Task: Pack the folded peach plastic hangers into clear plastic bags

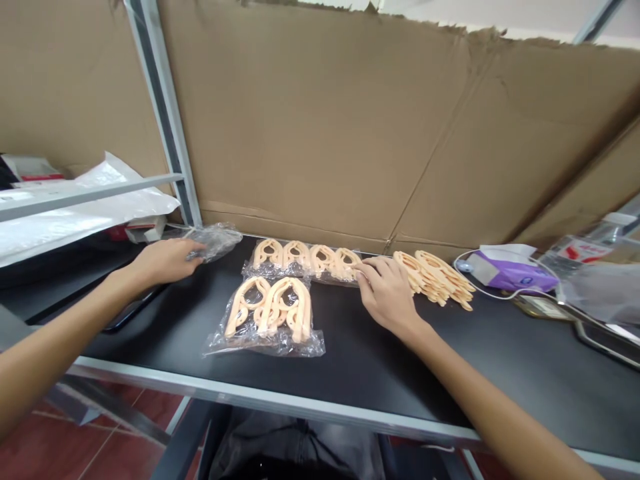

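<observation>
At the back left, my left hand [173, 259] has its fingers bent at a crumpled pile of clear plastic bags [217, 240], gripping the near edge. Peach-coloured folding hangers lie in clear bags: two packs side by side at the back, the left pack [283, 257] and the right pack [334, 264], and a front pack [273, 313] lying flat nearer me. My right hand [387, 290] has curled fingers on the right edge of the back right pack. Just beyond that hand, several unbagged folding hangers [435, 277] are heaped and overlap. Some fingertips are hidden.
A purple tissue pack [515, 270], a white cable [493, 293] and a plastic bottle [595, 243] stand at the right. White plastic packaging [95, 200] fills the left shelf. A cardboard wall [320, 127] closes off the back of the black table [350, 373].
</observation>
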The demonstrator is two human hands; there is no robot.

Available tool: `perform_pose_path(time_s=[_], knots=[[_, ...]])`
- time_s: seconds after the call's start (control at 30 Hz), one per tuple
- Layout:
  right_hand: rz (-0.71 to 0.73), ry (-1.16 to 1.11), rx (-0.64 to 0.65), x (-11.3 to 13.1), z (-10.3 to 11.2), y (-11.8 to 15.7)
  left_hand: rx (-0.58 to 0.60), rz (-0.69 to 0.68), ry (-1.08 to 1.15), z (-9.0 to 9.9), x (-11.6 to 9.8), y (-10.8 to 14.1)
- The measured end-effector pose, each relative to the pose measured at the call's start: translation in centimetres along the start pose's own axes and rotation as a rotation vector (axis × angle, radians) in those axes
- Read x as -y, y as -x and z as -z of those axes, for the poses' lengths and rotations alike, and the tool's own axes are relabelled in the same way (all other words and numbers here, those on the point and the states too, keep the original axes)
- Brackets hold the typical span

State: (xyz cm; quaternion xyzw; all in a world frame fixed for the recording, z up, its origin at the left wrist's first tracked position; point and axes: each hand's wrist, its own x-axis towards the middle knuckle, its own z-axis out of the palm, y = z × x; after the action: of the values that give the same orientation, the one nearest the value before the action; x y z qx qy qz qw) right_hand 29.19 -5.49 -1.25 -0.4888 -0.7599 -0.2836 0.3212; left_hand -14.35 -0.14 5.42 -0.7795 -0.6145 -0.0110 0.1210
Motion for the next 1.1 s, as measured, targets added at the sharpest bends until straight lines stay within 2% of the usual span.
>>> perform_pose_path(time_s=[0.1, 0.2, 0.3, 0.33, 0.4, 0.47, 0.5, 0.57, 0.63, 0.67, 0.73, 0.83, 0.93, 1.03, 1.1], knots=[[-0.059, -0.017, -0.010, -0.5, 0.1, -0.3, -0.053, 0.021, 0.015, 1.1, -0.2, 0.6], [-0.134, -0.053, -0.049, -1.3, 0.5, -0.6, -0.230, 0.033, 0.142, 3.2, -1.1, 1.1], [-0.190, -0.145, -0.100, -1.8, 1.4, -1.1, -0.475, -0.070, 0.403, 5.8, -4.1, 2.1], [-0.197, -0.195, -0.122, -1.9, 1.8, -1.2, -0.510, -0.173, 0.511, 6.5, -5.6, 2.5], [-0.233, -0.323, -0.177, -1.9, 3.1, -1.4, -0.462, -0.450, 0.717, 7.6, -9.4, 3.3], [-0.340, -0.478, -0.231, -2.1, 4.8, -0.9, -0.328, -0.788, 0.814, 7.8, -13.5, 3.9], [-0.407, -0.556, -0.244, -2.3, 5.7, -0.4, -0.227, -0.905, 0.830, 7.5, -15.4, 4.0], [-0.517, -0.696, -0.222, -2.9, 7.7, 1.2, -0.048, -1.095, 0.812, 6.4, -18.8, 3.7], [-0.560, -0.750, -0.146, -3.5, 9.3, 3.4, 0.077, -1.205, 0.771, 4.9, -21.3, 3.0], [-0.553, -0.732, -0.095, -3.7, 9.9, 4.5, 0.120, -1.231, 0.748, 4.2, -22.2, 2.6], [-0.497, -0.616, 0.012, -4.0, 10.6, 6.6, 0.132, -1.235, 0.724, 3.0, -23.5, 2.0], [-0.362, -0.448, 0.149, -4.0, 10.6, 8.7, 0.041, -1.200, 0.712, 2.1, -24.6, 1.6], [-0.279, -0.463, 0.310, -3.8, 10.0, 9.1, -0.051, -1.170, 0.663, 2.2, -25.1, 1.8], [-0.237, -0.500, 0.520, -3.5, 9.8, 8.9, -0.047, -1.154, 0.613, 2.4, -25.0, 2.2], [-0.220, -0.455, 0.576, -3.1, 10.1, 9.1, -0.039, -1.131, 0.609, 2.3, -24.7, 2.4]])
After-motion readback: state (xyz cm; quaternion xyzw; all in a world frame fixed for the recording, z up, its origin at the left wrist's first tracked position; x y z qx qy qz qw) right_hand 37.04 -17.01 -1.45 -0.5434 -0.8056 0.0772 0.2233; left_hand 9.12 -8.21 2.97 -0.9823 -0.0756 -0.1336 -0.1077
